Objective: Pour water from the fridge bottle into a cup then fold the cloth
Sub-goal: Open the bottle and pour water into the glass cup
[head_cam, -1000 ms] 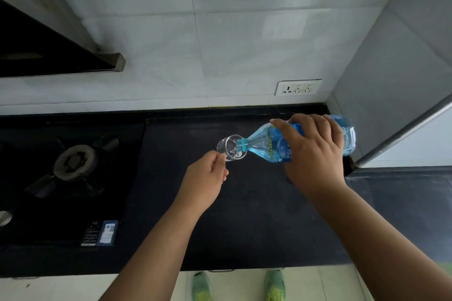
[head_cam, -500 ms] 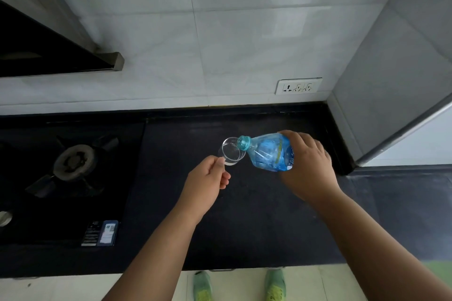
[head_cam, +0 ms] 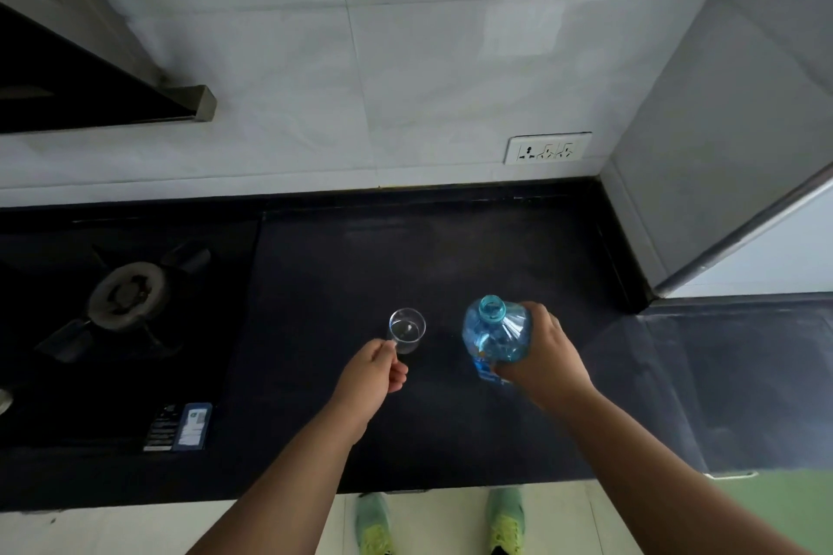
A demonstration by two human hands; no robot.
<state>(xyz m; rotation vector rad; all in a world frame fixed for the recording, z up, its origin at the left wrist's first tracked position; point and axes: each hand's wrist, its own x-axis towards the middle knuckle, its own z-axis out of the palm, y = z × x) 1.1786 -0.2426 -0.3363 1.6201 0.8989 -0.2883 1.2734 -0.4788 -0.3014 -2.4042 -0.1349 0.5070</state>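
Observation:
A small clear glass cup (head_cam: 407, 330) stands on the black countertop (head_cam: 428, 252), with a little water in it. My left hand (head_cam: 372, 376) pinches the cup's near side. To its right an uncapped blue plastic water bottle (head_cam: 495, 331) stands upright, its open mouth pointing up. My right hand (head_cam: 543, 356) grips the bottle round its right side. Cup and bottle are apart, with a gap of counter between them. No cloth is in view.
A gas hob with a burner (head_cam: 128, 295) fills the counter's left part. A white socket plate (head_cam: 547, 148) sits on the tiled wall behind. A grey fridge side (head_cam: 721, 126) rises at the right. A chimney hood (head_cam: 103, 104) hangs at upper left.
The bottle has swung from tipped over the cup to upright and moved right. The cup has come down onto the counter. Both hands have drawn nearer to me.

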